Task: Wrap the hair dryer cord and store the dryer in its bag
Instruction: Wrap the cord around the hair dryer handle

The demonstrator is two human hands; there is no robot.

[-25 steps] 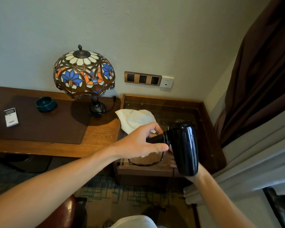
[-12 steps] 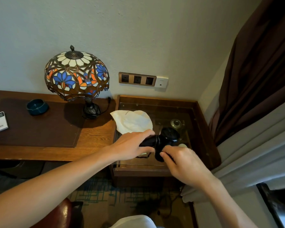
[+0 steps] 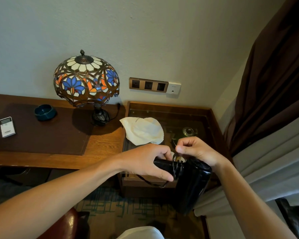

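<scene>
Mid-wrap: black hair dryer point(image 3: 191, 185) gripped by the handle in left hand point(image 3: 146, 161); right hand point(image 3: 196, 150) pinching cord point(image 3: 177, 167) just above. White bag point(image 3: 142, 131) beyond the fingertips. Next: probably another loop.

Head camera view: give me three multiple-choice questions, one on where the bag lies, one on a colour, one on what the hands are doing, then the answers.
1. Where is the white bag?
A. on the floor
B. on the glass-topped side table, right of the lamp
C. inside a drawer

2. What colour is the dryer?
A. black
B. white
C. red

3. What is the state of the cord?
A. plugged into the wall
B. lying in the bag
C. partly looped around the handle

Answers: 1 B, it lies at the table's left edge. 2 A, its body is glossy black. 3 C, loops circle the handle gripped by the left hand while the right hand pinches a strand.
</scene>
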